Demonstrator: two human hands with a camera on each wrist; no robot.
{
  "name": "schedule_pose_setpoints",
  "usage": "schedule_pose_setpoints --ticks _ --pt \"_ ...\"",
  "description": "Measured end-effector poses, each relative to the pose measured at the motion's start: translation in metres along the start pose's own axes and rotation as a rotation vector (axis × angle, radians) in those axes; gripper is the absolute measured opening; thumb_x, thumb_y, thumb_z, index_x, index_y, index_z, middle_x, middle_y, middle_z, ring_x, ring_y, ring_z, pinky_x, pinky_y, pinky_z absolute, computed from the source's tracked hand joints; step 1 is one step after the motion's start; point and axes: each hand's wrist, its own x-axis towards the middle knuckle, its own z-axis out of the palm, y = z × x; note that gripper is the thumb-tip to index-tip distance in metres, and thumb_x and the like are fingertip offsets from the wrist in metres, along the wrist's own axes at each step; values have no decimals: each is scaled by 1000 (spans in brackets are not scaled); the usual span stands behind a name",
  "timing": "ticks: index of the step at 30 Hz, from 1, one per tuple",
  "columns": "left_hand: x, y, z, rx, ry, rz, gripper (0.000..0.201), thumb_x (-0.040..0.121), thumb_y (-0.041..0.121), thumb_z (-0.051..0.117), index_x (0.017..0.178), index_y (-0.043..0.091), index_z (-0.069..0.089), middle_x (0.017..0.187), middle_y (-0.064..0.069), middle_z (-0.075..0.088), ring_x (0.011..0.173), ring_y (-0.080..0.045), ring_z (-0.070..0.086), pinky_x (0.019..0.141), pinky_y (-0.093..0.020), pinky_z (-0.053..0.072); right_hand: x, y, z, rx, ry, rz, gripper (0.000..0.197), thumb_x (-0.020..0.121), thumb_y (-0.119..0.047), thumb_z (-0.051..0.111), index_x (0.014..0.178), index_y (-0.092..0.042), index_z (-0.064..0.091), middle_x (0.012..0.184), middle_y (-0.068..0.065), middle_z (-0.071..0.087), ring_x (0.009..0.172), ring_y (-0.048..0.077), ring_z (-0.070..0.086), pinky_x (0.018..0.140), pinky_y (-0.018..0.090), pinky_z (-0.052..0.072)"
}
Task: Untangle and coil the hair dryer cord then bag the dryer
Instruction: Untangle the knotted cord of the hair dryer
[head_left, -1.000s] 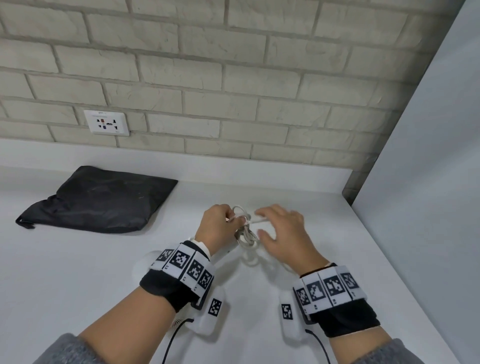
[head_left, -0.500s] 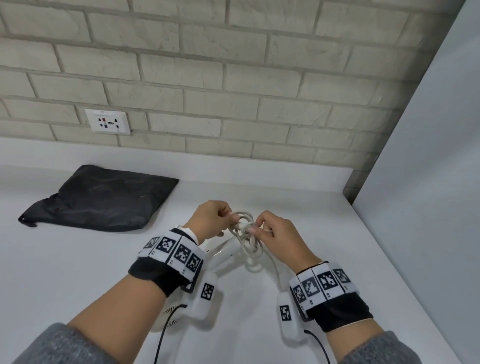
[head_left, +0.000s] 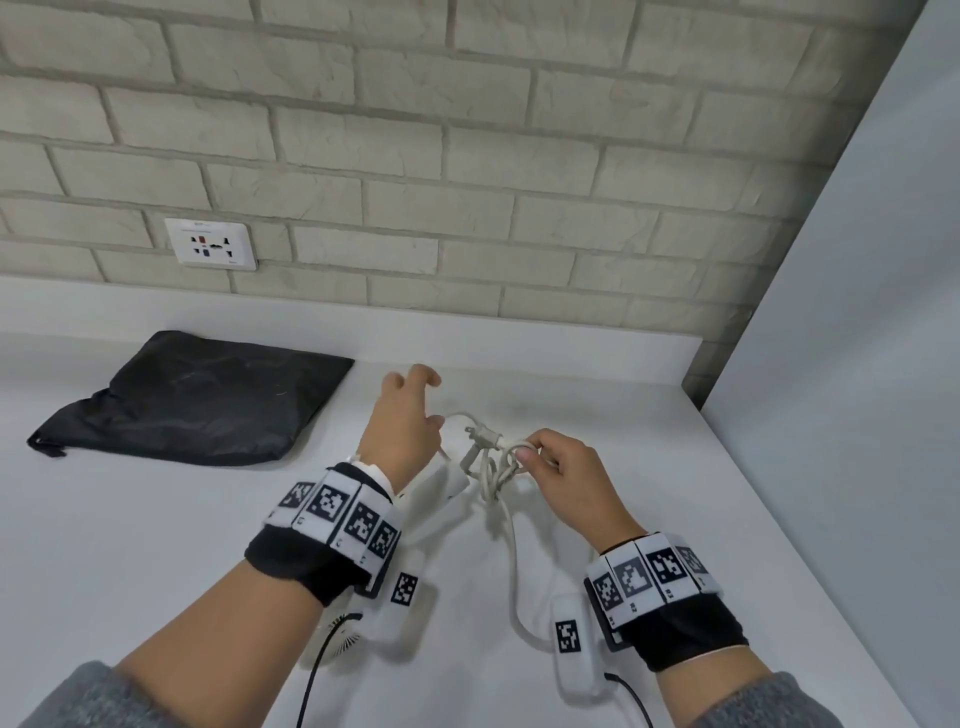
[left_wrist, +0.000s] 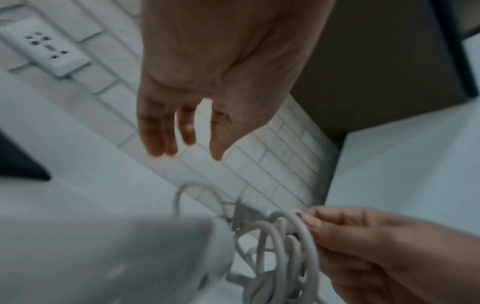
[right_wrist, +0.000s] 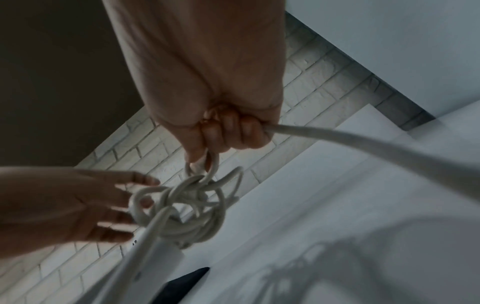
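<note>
The white hair dryer cord is a tangle of loops hanging over the counter, with its plug sticking out at the top left. My right hand pinches the top of the loops, and a strand runs back out of its fist. My left hand hovers just left of the tangle with fingers spread and holds nothing. The dryer's white handle lies below the tangle; its body is mostly hidden under my left wrist. The black bag lies flat at the back left.
The white counter ends at a brick wall behind, with a wall socket above the bag. A grey panel closes off the right side, running along the counter's right edge.
My left hand let go of the cord, opened and lifted away to the left. The plug has come free of the loops. My right hand keeps its pinch on the tangle.
</note>
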Motion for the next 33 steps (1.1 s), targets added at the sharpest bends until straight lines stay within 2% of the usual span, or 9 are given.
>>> schedule_pose_setpoints --ticks 3,9,12,15,20,22,25,29,33 --pt "-16 22 4 70 -74 266 22 82 23 64 101 11 61 99 -1 47 87 -16 52 80 -26 43 3 -1 0 -13 -36 30 22 89 -22 55 81 -3 62 72 11 63 64 16 49 59 24 35" --pt "-22 23 24 120 -223 203 19 82 25 61 78 6 62 80 -6 61 73 -20 56 68 -31 46 -1 -10 -4 41 -112 10 16 91 -19 53 84 -7 61 82 18 67 69 22 53 65 29 38" --pt "-20 21 26 39 -244 215 20 82 19 58 69 5 57 65 -5 55 60 -19 47 55 -25 36 -4 -11 -10 58 -121 -6 10 91 -19 52 96 -11 57 60 3 55 51 1 44 54 13 33" --pt "-13 18 24 -41 -192 157 20 81 16 59 67 2 54 60 -2 47 56 -15 39 50 -19 29 -6 -11 -10 -22 -89 -14 8 91 -21 52 95 -14 49 55 -9 39 47 2 39 48 15 32" --pt "-9 9 25 -74 -135 93 17 82 11 59 67 11 53 78 -4 53 71 -21 55 62 -19 41 -11 -10 -4 -287 -103 -124 19 92 -24 50 76 -18 42 52 -10 37 50 5 34 48 22 25" --pt "-7 6 22 -78 -148 74 21 83 10 59 64 12 52 72 -5 58 71 -23 58 65 -25 43 -11 -10 -7 -241 -102 -185 19 91 -21 52 75 -14 46 50 -10 37 48 5 35 49 21 26" --pt "-3 3 15 -70 -147 54 32 81 6 61 56 20 46 59 4 52 59 -14 51 53 -8 37 -9 -7 -14 -141 -149 -205 18 89 -18 57 75 -7 54 50 -10 40 48 7 41 50 17 28" --pt "-4 2 20 -94 -203 24 25 79 0 60 67 20 50 66 -1 60 69 -22 63 64 -23 48 -9 -3 -21 -57 -267 -211 26 88 -16 58 65 -25 48 51 -9 41 50 6 38 51 15 29" --pt "-3 4 21 -202 -267 14 21 81 -2 61 71 17 59 56 6 60 52 -5 60 55 -12 47 -11 1 -31 27 -286 -151 30 88 -14 58 64 -30 49 50 -10 42 49 4 37 52 15 28"
